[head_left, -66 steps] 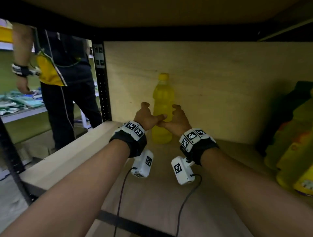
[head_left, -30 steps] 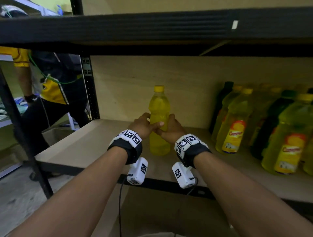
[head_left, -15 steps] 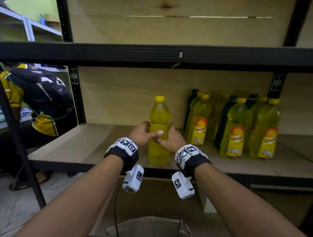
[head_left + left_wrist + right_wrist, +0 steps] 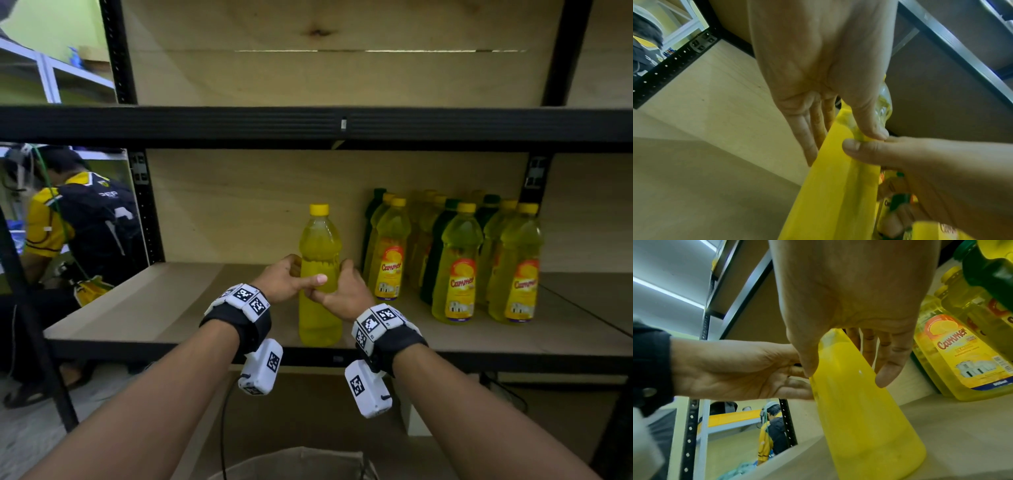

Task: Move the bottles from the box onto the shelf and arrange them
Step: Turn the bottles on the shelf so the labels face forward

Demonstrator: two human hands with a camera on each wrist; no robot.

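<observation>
A yellow bottle (image 4: pixel 320 274) with a yellow cap and no label facing me stands upright near the front edge of the wooden shelf (image 4: pixel 164 308). Both hands hold its middle: my left hand (image 4: pixel 287 279) grips it from the left with the thumb across the front, my right hand (image 4: pixel 344 291) grips it from the right. In the left wrist view the left thumb and fingers (image 4: pixel 809 142) wrap the bottle (image 4: pixel 834 194). In the right wrist view the right hand's fingers (image 4: pixel 888 369) curl around the bottle (image 4: pixel 863 410). Several labelled yellow and green bottles (image 4: pixel 459 260) stand grouped to the right.
A black metal rail (image 4: pixel 308 126) of the upper shelf runs overhead. A black upright post (image 4: pixel 147 212) bounds the shelf on the left. Another person in yellow and black (image 4: pixel 75 222) crouches beyond it. The rim of a box (image 4: pixel 294 462) shows below my arms.
The view has pulled back and risen, so the upper shelf and the bottle group at the right show. Both hands have kept their grip on the yellow bottle, which now stands nearer the shelf's front edge.
</observation>
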